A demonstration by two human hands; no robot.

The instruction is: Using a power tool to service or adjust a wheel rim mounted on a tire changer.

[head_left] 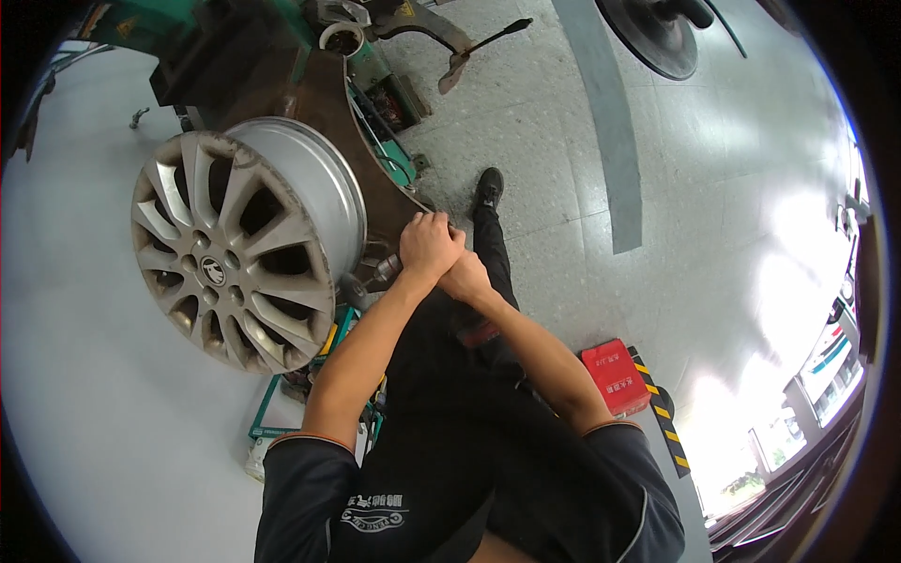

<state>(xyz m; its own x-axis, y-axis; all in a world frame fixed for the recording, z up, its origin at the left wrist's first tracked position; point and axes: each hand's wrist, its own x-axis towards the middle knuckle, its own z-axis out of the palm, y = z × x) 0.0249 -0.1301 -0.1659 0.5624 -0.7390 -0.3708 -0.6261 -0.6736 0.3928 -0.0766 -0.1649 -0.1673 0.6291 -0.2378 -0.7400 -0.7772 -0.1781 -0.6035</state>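
My left hand (430, 246) is closed, its fingers curled over something at the edge of the brown machine plate (380, 211). Pressed against it from the right is my right hand (465, 276), also closed; what the two grip is hidden under them. A short metal cylinder (387, 267) shows just left of my left hand, and beyond it a dark rounded piece (353, 289). I cannot tell whether these join what I hold. Left of my hands stands a dirty silver alloy wheel rim (282, 230) without a tyre, its multi-spoke face turned to the left.
Green machine parts (371, 70) and a lever with a black grip (488, 38) are at the top. A green-edged cart (282, 413) with tools stands below the rim. On the right are a red box (615, 375), a yellow-black striped strip (662, 413) and a dark round disc (657, 42).
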